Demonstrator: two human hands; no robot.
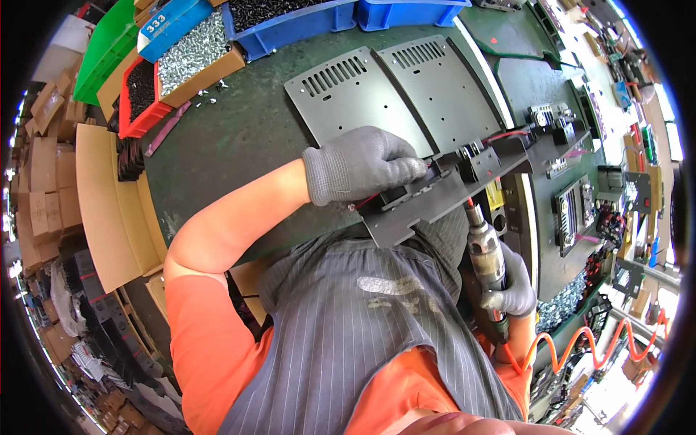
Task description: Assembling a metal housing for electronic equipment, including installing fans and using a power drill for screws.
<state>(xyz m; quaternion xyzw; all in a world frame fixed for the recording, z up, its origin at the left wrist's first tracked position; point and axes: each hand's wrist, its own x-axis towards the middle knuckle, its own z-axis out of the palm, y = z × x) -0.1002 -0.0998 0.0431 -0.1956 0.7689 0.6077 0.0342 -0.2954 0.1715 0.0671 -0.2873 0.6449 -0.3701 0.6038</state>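
Bracket [435,201], black, notched; knit-gloved left hand [366,165], grip unclear; right hand [513,286] grasping cylindrical driver [486,255]

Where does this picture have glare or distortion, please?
Head view, right edge: white glare washes out the background; head view, left: edges of the open brown cardboard box curve; head view, lower right of centre: silver cylindrical power tool shows bright highlights.
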